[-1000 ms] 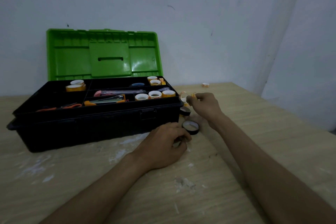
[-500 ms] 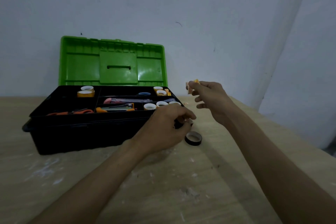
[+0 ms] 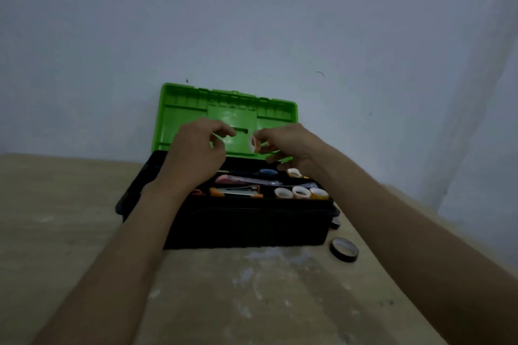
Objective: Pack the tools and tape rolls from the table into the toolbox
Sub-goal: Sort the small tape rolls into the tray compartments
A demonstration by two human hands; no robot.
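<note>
Both my hands have risen over the toolbox, right pinching a small roll, left curled, grip unclear; black rolls beside it remain.

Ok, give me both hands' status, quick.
Left hand: over the toolbox, fingers curled, holding something cannot be told.
Right hand: pinching a small tape roll above the tray.
</note>
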